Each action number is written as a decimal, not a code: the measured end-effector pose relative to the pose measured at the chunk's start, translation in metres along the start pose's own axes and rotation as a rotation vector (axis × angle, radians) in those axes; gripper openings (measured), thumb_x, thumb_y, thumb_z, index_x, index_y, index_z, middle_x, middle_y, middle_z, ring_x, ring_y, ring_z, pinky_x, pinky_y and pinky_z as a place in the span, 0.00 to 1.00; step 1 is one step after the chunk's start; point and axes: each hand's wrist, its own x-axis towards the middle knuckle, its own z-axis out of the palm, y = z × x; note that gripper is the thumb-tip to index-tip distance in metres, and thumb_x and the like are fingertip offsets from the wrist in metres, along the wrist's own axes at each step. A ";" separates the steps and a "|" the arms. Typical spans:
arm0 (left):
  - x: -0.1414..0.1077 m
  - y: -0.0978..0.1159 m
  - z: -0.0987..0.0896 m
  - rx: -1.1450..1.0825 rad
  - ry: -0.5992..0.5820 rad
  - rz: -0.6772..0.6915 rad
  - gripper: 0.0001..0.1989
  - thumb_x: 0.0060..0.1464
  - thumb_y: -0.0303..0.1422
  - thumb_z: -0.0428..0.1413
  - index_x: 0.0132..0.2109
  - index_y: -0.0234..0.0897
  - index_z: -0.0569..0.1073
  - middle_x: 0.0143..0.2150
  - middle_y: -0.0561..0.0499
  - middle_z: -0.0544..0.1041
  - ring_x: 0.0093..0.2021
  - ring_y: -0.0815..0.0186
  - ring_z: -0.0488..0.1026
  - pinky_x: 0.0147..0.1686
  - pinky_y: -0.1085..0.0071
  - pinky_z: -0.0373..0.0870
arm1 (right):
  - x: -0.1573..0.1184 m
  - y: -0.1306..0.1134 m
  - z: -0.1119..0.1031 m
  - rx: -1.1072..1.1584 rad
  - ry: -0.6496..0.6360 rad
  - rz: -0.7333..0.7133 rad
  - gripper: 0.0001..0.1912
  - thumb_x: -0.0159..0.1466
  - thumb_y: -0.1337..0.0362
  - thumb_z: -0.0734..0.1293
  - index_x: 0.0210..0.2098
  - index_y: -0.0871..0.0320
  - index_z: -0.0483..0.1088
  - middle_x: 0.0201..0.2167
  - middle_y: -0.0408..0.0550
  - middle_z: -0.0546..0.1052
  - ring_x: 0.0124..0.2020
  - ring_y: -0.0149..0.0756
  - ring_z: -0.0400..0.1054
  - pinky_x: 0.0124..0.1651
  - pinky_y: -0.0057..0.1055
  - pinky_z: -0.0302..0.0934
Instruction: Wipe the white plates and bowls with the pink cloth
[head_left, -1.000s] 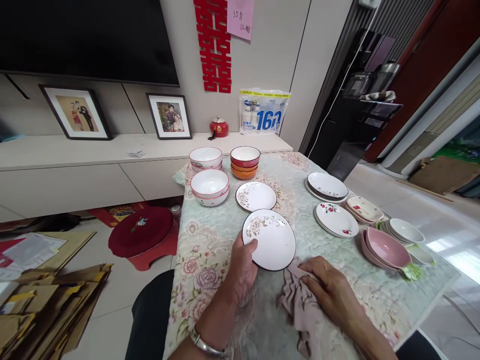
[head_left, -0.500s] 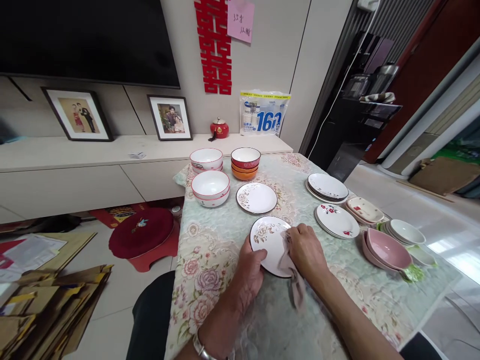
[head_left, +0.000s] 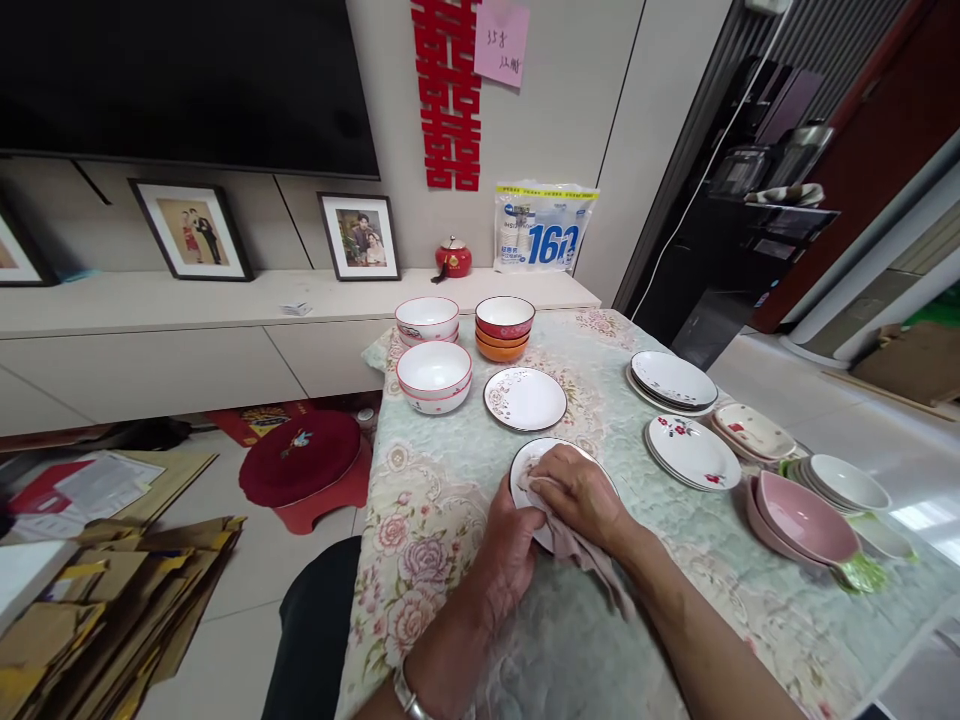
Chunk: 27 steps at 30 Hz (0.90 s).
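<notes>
Home living room, television (head_left: pixel 180 80), framed photos (head_left: pixel 363 238)

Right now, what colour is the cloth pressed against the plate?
The cloth is a dusty greyish pink, as the head view, the only one, shows.

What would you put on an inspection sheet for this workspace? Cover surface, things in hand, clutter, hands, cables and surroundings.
Surface: floral tablecloth covers the table.
Things in hand: dark-rimmed plate, partly hidden; pale pink cloth against its face.
Clutter: stacked red-rimmed bowls, stacked plates and pink bowls on the table; flattened cardboard on the floor.
Left hand: grips the plate's near-left edge.
Right hand: presses the cloth onto the plate.
Cables: white cable hangs beyond the table.
Surroundings: red stool on the left; framed photos on the ledge behind.
</notes>
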 end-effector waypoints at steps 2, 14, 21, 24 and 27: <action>-0.001 0.001 0.000 0.006 0.013 -0.010 0.33 0.28 0.19 0.49 0.48 0.33 0.71 0.40 0.46 0.78 0.40 0.58 0.74 0.32 0.72 0.67 | -0.004 0.008 -0.007 -0.107 0.023 0.117 0.09 0.66 0.66 0.61 0.37 0.57 0.73 0.35 0.48 0.72 0.40 0.36 0.65 0.44 0.30 0.58; 0.001 0.003 0.002 0.013 -0.019 -0.003 0.30 0.28 0.18 0.51 0.45 0.35 0.72 0.34 0.51 0.77 0.33 0.65 0.73 0.30 0.74 0.65 | 0.008 -0.006 0.011 -0.011 0.105 0.092 0.11 0.64 0.68 0.63 0.45 0.56 0.73 0.39 0.50 0.74 0.43 0.38 0.67 0.47 0.33 0.61; 0.000 -0.001 0.002 0.041 -0.030 0.032 0.26 0.29 0.18 0.50 0.40 0.35 0.73 0.32 0.53 0.75 0.32 0.67 0.71 0.31 0.74 0.65 | 0.008 0.004 0.010 0.172 0.089 -0.017 0.11 0.63 0.69 0.64 0.44 0.53 0.74 0.40 0.47 0.75 0.44 0.36 0.68 0.49 0.32 0.62; -0.002 0.000 0.001 0.037 -0.002 -0.022 0.34 0.26 0.18 0.49 0.48 0.36 0.71 0.34 0.52 0.76 0.33 0.65 0.72 0.31 0.73 0.66 | 0.010 0.018 0.006 -0.066 0.174 0.161 0.10 0.64 0.68 0.63 0.43 0.55 0.74 0.38 0.49 0.74 0.44 0.39 0.66 0.49 0.34 0.60; -0.003 0.000 0.000 0.035 -0.006 -0.045 0.37 0.26 0.18 0.49 0.51 0.35 0.69 0.39 0.48 0.78 0.38 0.61 0.74 0.34 0.71 0.68 | 0.006 0.028 -0.002 -0.317 0.197 0.364 0.10 0.64 0.67 0.63 0.43 0.57 0.74 0.38 0.53 0.73 0.42 0.42 0.66 0.46 0.36 0.60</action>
